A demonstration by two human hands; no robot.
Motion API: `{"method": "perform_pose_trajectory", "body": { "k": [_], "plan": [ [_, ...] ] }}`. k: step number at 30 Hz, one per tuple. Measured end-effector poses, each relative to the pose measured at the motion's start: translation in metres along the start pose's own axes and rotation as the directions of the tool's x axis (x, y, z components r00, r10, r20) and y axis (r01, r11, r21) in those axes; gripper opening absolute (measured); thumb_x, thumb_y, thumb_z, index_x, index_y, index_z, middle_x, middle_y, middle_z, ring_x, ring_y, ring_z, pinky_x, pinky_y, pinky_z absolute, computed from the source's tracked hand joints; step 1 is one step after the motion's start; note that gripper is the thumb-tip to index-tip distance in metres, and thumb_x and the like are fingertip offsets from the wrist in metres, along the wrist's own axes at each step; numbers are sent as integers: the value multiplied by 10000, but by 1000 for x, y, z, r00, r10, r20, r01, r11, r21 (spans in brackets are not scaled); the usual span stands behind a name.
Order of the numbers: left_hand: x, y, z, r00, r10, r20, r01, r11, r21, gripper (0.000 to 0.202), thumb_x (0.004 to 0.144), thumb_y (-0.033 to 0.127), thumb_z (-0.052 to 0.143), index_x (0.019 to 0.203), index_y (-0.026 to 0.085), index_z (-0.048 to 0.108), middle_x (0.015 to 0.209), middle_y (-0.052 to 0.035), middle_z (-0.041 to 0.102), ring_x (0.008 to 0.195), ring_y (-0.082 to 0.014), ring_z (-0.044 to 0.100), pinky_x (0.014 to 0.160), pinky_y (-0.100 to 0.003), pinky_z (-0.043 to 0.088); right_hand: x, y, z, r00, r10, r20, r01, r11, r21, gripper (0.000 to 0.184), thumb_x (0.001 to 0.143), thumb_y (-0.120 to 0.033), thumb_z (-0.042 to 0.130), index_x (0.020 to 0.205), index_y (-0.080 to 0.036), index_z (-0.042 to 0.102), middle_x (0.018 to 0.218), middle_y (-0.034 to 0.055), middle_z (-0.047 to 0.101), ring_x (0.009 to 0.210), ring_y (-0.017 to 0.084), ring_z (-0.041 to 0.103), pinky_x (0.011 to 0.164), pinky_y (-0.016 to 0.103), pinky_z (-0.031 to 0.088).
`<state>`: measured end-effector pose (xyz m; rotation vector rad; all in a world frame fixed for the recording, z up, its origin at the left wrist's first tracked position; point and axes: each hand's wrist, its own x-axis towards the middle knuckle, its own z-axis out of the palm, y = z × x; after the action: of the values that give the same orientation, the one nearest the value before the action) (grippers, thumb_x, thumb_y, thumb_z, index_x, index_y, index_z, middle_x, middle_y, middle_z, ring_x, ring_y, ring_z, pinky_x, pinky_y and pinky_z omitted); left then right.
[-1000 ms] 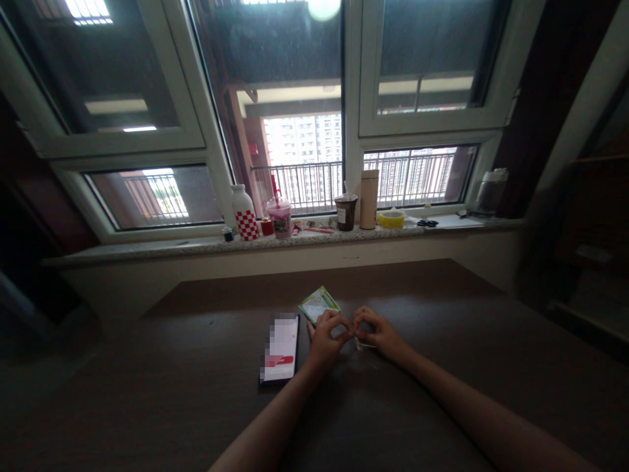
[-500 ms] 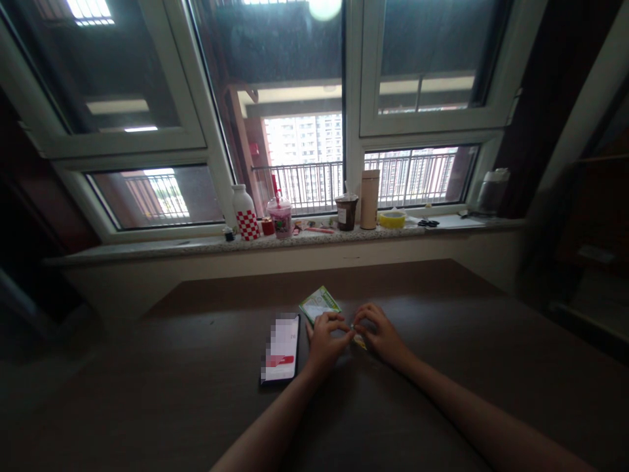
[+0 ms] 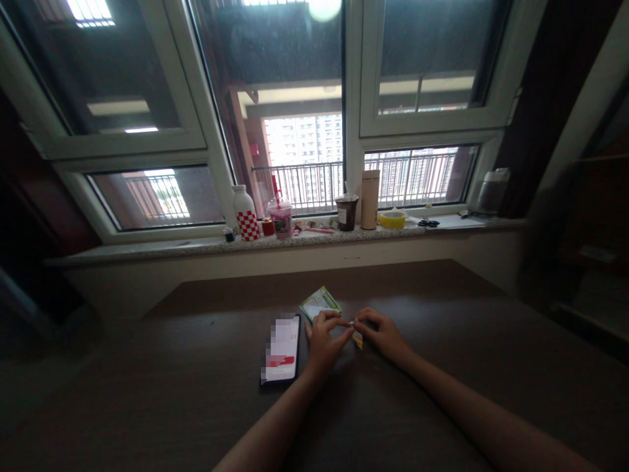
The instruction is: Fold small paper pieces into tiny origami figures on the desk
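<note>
My left hand (image 3: pixel 325 341) and my right hand (image 3: pixel 382 334) meet above the table, fingertips almost touching. Both are closed in a pinch on a small flat piece, white at the top and yellow-orange below (image 3: pixel 358 339); its kind is too small to tell. Fingers cover part of it. Just behind my left hand lies a green-and-white flat packet (image 3: pixel 319 303), its near corner hidden by the fingers. To the left of that hand a phone (image 3: pixel 282 351) rests face up with its screen lit.
The brown table (image 3: pixel 422 419) reaches toward a stone windowsill (image 3: pixel 206 246). On the sill stand a checkered bottle (image 3: pixel 246 216), a pink cup (image 3: pixel 281 219), a dark drink cup (image 3: pixel 346 213), a tan flask (image 3: pixel 369 200), yellow tape (image 3: pixel 392 220) and black scissors (image 3: pixel 428 223).
My right hand's fingers have flattened and drawn a little lower, closer to my left fingertips. More of the yellow-orange part shows, and it has turned slightly. The phone and packet stay put.
</note>
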<state>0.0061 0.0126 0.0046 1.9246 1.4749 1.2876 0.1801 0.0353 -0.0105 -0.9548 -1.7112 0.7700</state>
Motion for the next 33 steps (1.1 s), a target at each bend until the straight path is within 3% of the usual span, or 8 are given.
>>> {"method": "perform_pose_trajectory", "body": {
  "k": [6,15,33],
  "plan": [
    [1,0,-2,1000,13,-19,-13,1000,-7,114,773,342,694,795,250,758,1048,-50,639,1091,-253,567,1091,-535,254,-1,-3,1,1000,-22,-9,21,999,-32,319,807,-517,641,773,-203,685,899,55,634,920,207,601,891,356,450],
    [1,-1,-1,999,-3,-32,0,996,-92,120,757,348,702,751,240,752,1039,-54,627,1081,-242,570,1044,-459,362,-3,-3,3,999,-30,-25,30,999,-18,290,806,-495,647,773,-208,675,928,48,608,949,203,588,918,360,440],
    [1,3,3,998,60,-4,-59,998,12,34,746,234,694,722,233,718,1119,-48,590,1151,-254,524,1071,-488,309,1,-2,5,998,-70,6,70,997,12,219,754,-409,688,710,-199,645,1080,68,507,1112,235,500,1014,400,382]
  ]
}}
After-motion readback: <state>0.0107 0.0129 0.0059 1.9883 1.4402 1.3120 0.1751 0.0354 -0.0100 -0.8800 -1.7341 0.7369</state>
